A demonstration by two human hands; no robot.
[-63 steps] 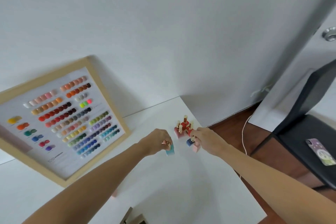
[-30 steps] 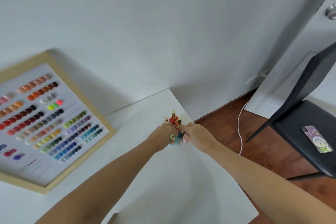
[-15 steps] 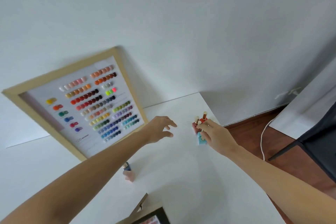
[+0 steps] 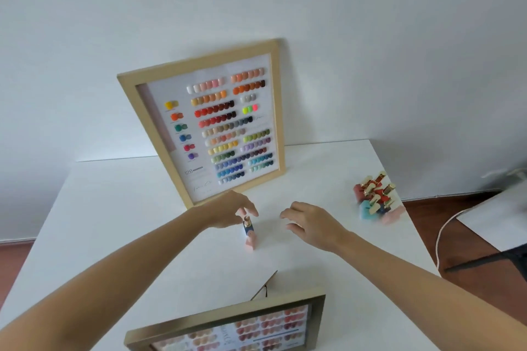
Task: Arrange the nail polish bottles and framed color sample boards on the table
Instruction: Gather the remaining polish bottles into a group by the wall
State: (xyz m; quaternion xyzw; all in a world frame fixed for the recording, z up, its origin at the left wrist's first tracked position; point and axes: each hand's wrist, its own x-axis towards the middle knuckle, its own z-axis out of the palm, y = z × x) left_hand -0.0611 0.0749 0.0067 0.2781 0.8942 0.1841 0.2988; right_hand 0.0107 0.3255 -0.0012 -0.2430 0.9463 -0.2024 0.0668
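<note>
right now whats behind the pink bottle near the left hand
A blue bottle stands directly behind the pink bottle, gold cap under the left hand fingertips. Its lower part is covered.

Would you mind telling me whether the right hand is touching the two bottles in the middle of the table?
Apart. The head view shows bare white table between the right hand and the two bottles.

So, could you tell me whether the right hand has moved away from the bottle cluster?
Yes: the right hand has left the bottle cluster, moving toward the table's middle.
</note>
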